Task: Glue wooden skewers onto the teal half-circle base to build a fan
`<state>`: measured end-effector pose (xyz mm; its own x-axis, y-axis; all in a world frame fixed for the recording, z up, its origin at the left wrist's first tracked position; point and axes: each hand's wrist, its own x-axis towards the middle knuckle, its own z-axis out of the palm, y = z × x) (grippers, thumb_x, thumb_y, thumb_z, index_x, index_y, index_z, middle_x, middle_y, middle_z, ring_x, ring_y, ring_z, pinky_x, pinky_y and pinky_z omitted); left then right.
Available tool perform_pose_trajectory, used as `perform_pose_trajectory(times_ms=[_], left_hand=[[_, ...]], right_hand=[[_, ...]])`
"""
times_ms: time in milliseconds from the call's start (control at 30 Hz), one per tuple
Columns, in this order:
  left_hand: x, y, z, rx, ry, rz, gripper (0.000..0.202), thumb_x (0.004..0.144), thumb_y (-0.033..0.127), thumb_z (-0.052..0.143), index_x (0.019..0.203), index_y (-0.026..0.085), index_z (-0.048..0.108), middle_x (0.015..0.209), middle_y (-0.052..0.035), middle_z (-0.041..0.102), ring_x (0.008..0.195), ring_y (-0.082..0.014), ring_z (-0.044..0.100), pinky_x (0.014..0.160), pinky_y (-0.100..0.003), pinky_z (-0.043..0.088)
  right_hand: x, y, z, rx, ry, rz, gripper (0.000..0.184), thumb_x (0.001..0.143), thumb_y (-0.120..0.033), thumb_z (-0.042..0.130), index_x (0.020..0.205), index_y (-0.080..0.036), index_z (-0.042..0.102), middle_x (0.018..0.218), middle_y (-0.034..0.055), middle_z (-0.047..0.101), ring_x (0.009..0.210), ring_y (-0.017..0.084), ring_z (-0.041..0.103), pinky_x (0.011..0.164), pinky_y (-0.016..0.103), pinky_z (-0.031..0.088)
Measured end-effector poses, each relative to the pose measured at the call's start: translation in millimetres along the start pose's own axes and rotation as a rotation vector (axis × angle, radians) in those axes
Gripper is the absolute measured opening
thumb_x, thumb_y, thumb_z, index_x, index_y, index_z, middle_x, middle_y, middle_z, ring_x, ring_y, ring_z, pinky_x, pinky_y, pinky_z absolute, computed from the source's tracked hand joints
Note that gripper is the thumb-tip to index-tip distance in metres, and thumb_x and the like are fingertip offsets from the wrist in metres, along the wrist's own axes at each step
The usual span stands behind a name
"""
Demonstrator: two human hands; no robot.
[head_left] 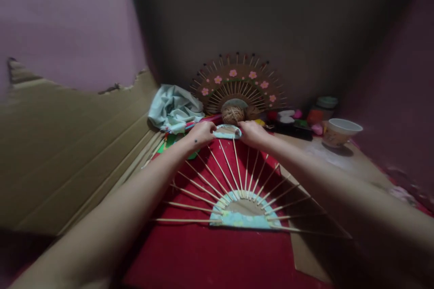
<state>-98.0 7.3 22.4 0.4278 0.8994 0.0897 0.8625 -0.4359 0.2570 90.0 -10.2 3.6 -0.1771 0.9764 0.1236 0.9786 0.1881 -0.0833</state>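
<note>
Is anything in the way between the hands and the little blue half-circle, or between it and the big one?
Nothing visible stands between the left hand or the right hand and the little half-circle; they're at its two ends. Between it and the big half-circle, thin sticks fan up from the big one.

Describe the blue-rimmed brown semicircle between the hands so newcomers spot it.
On the red surface, wooden sticks fan from a blue-rimmed brown semicircle. Near their far tips is a matching semicircle, the only one with the left hand and right hand at its ends.

Mauve side walls (68,22), dim light
</note>
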Motion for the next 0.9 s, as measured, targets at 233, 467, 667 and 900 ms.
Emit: perform_pose_trajectory(times_ms=[233, 467, 667, 900], left_hand=[[55.7, -12.4, 19.2, 0.148, -0.016, 0.027, 0.051, 0.062, 0.027, 0.072, 0.110, 0.013, 0.064, 0.114, -0.0160, 0.064, 0.107, -0.0306, 0.057, 0.087, -0.033, 0.044], [64.9, -23.3, 21.9, 0.189, 0.014, 0.012, 0.039, 0.069, 0.033, 0.067, 0.105, 0.018, 0.065, 0.105, -0.0115, 0.068, 0.103, -0.0286, 0.058, 0.083, -0.031, 0.045], [63.6, -20.2, 22.0, 0.204, 0.030, -0.035, 0.042, 0.073, 0.036, 0.063, 0.107, 0.011, 0.065, 0.107, -0.0174, 0.068, 0.103, -0.0315, 0.060, 0.080, -0.032, 0.046], [52.3, -11.1, 0.9, 0.214, 0.147, -0.070, 0.046, 0.075, 0.029, 0.063, 0.117, 0.009, 0.059, 0.119, -0.0179, 0.061, 0.113, -0.0308, 0.054, 0.094, -0.036, 0.041]], right_hand=[[26.6, 7.5, 13.3, 0.066, -0.022, 0.040, 0.031, 0.078, -0.022, 0.060, 0.108, -0.014, 0.061, 0.106, 0.0128, 0.068, 0.094, 0.022, 0.063, 0.069, 0.025, 0.041], [33.8, 9.4, 17.3, 0.087, 0.091, 0.048, 0.024, 0.084, -0.014, 0.049, 0.104, -0.012, 0.063, 0.109, 0.0149, 0.062, 0.097, 0.022, 0.059, 0.076, 0.024, 0.041], [21.6, 19.5, -0.7, 0.074, 0.158, 0.088, 0.025, 0.083, -0.014, 0.050, 0.101, -0.013, 0.067, 0.107, 0.0145, 0.063, 0.097, 0.024, 0.059, 0.079, 0.028, 0.042], [-35.9, 17.6, -30.8, 0.107, 0.106, 0.049, 0.022, 0.079, -0.013, 0.056, 0.095, -0.014, 0.071, 0.093, 0.0098, 0.069, 0.086, 0.021, 0.063, 0.072, 0.027, 0.042]])
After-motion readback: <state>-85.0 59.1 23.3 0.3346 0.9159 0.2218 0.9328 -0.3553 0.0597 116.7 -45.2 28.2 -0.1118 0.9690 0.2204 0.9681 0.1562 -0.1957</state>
